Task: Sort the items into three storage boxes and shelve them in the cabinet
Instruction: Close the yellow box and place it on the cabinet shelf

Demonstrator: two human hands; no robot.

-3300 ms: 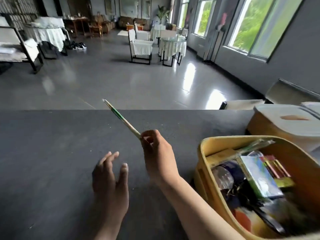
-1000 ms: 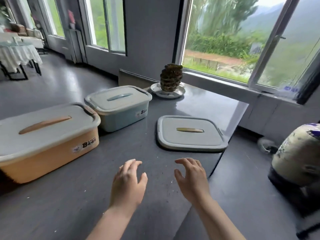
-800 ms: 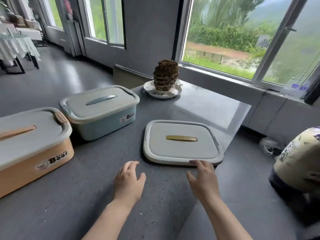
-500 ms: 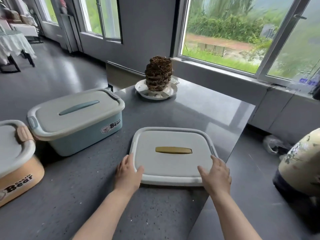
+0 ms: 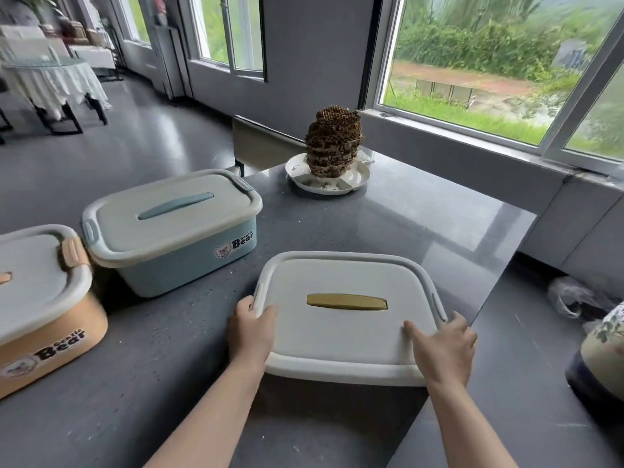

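Both hands have closed onto the white plastic lid with a yellow handle (image 5: 344, 319): left hand (image 5: 250, 329) grips its left edge, right hand (image 5: 442, 346) its right edge, near edge raised off the grey table (image 5: 388, 224). Blue lidded storage box (image 5: 175, 228) and orange lidded storage box (image 5: 44, 305) stand shut alongside.

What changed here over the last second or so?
Both hands reached forward and took hold of the loose lid: the left hand grips its left edge, the right hand its right edge. The blue box, orange box and honeycomb plate stayed put.
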